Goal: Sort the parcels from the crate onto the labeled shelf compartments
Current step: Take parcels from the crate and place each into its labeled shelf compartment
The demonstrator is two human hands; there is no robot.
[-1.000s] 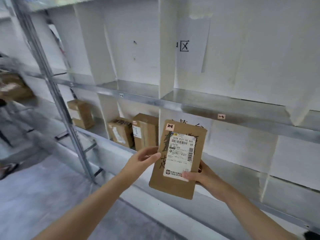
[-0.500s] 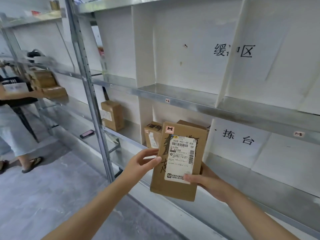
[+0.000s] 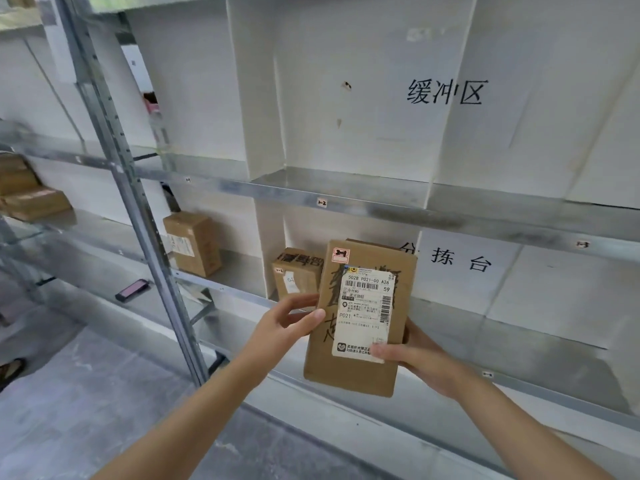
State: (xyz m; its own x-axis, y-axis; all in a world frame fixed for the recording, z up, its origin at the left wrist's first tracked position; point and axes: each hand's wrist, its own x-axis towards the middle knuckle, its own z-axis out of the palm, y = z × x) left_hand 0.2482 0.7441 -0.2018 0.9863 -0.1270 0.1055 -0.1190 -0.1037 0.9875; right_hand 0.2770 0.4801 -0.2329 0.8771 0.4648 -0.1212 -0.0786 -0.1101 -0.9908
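Observation:
I hold a flat brown cardboard parcel (image 3: 360, 368) upright in front of the metal shelf (image 3: 346, 199). Its white shipping label faces me, with black marker writing beside it. My left hand (image 3: 287, 323) pinches the parcel's left edge. My right hand (image 3: 412, 355) grips its lower right side, thumb on the label's corner. Behind the parcel, another brown parcel (image 3: 294, 271) stands in the lower compartment, partly hidden. A further brown parcel (image 3: 194, 242) stands in the compartment to the left. The crate is out of view.
White dividers split the shelf into compartments with small tags on the rails. A slanted metal upright (image 3: 138, 209) stands at left. More parcels (image 3: 27, 195) lie stacked at far left. A dark phone-like object (image 3: 132, 289) lies on the lower shelf. A sandalled foot (image 3: 12, 370) shows at the floor's left edge.
The view has swung left along the shelf, so more of the wall writing and left compartments show. Both hands keep the same hold on the parcel.

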